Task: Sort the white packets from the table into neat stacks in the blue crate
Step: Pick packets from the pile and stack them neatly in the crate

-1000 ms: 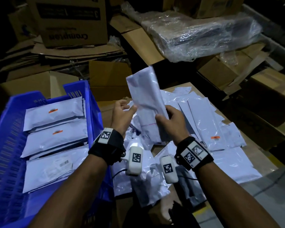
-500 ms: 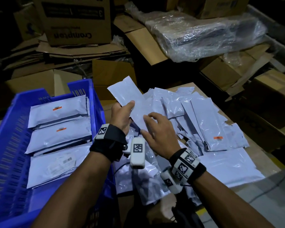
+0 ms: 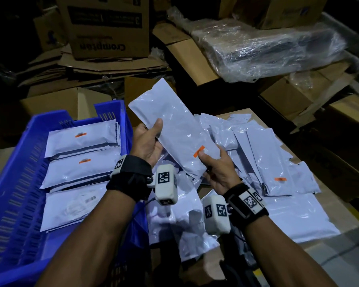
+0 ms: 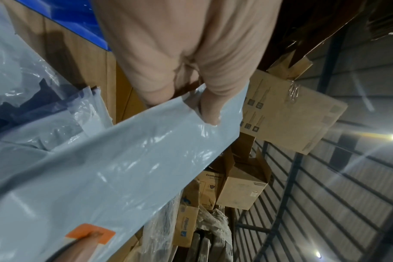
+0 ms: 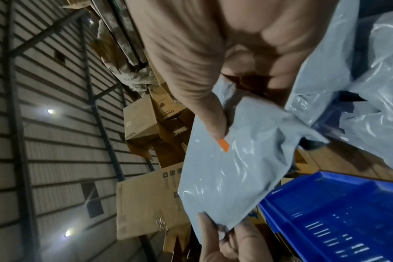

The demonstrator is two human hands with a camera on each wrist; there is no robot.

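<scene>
One long white packet (image 3: 174,131) with an orange sticker is held tilted above loose packets (image 3: 267,158); blue crate (image 3: 13,183) holds three stacks (image 3: 79,172).

The scene is being viewed from above by the head camera, which is looking forward and down over both forearms at the blue crate (image 3: 10,183) to the left and the table (image 3: 327,243) to the right. The held packet (image 3: 174,133) is being framed very closely by both wrist cameras, each looking along its own palm. The left hand (image 4: 191,53) is being seen from the left wrist, with stacked cardboard boxes (image 4: 287,109) behind. The right hand (image 5: 202,62) is being seen from the right wrist. The packet, crate and boxes are being shared by all three views.
</scene>
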